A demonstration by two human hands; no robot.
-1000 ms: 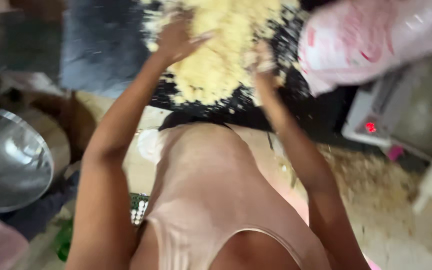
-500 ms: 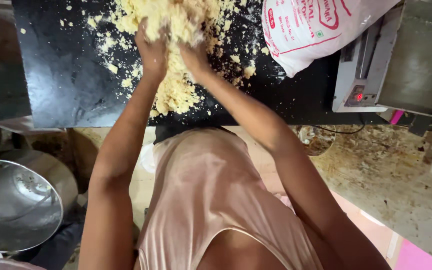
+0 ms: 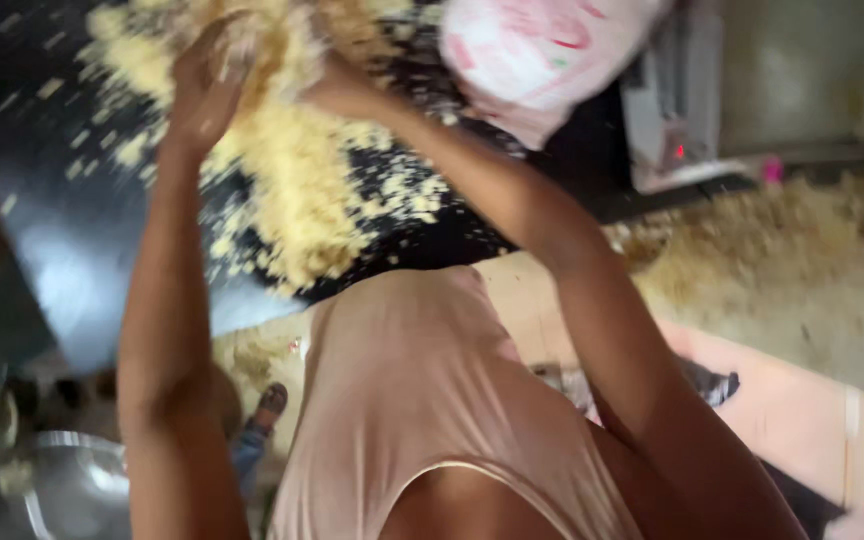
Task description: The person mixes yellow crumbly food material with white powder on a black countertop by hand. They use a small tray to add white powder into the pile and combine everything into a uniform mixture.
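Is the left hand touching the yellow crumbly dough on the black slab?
Touching. The head view shows the left hand pressed into the dough pile, fingers sunk among the crumbs, though motion blur softens the edges.

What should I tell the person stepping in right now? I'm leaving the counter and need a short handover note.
Left hand: open, pressed into the yellow crumbly dough.
Right hand: in the same heap; blurred, grip unclear.
Dough: piled on the black countertop, crumbs scattered around it.
White sack: at the counter's far right edge.
Steel bowl: low left, off the counter.
Done: dough heaped on the counter.
Left: it is loose crumbs, not one mass.
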